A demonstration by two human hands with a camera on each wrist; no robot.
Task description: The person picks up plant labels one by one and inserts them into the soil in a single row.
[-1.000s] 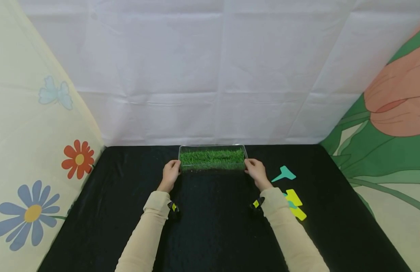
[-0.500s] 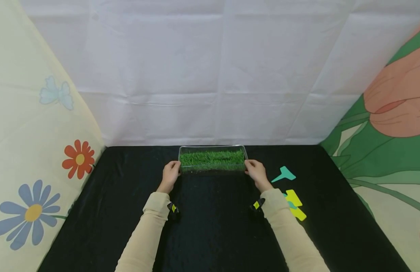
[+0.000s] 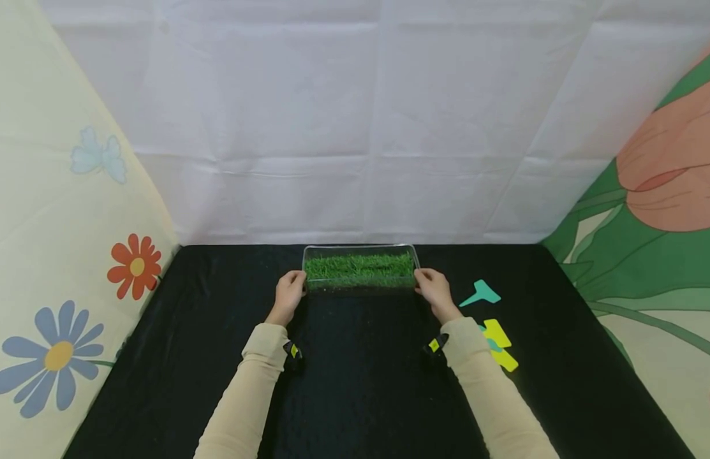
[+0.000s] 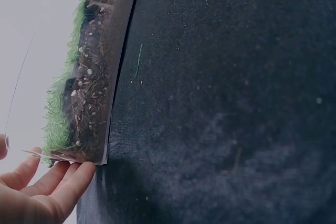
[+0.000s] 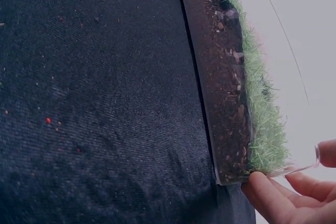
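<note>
**Clear tray of grass held at both short ends**

Clear plastic forms the tray (image 3: 414,258), which sits on the black cloth (image 3: 360,382) at the far middle of the table, close to the white backdrop (image 3: 355,127). It is filled with dark soil (image 5: 223,93) topped by a mat of green grass (image 3: 359,268). The left hand (image 3: 288,293) holds the tray's left end and the right hand (image 3: 434,292) holds its right end. In the wrist views the fingers (image 4: 63,182) of the left hand curl under the near left corner with the thumb at the rim, and the fingers (image 5: 273,198) of the right hand do the same at the near right corner, so each hand pinches the wall rather than resting flat on it.

Judging from this grip, the tray should handle best if both hands act evenly and keep it level, since the soil looks loose and the thin wall may flex under a hard squeeze. Off to the right, well clear of the tray, lie a teal plant tag (image 3: 480,294) and yellow plant tags (image 3: 498,344), partly hidden by the right sleeve (image 3: 492,395)
</note>
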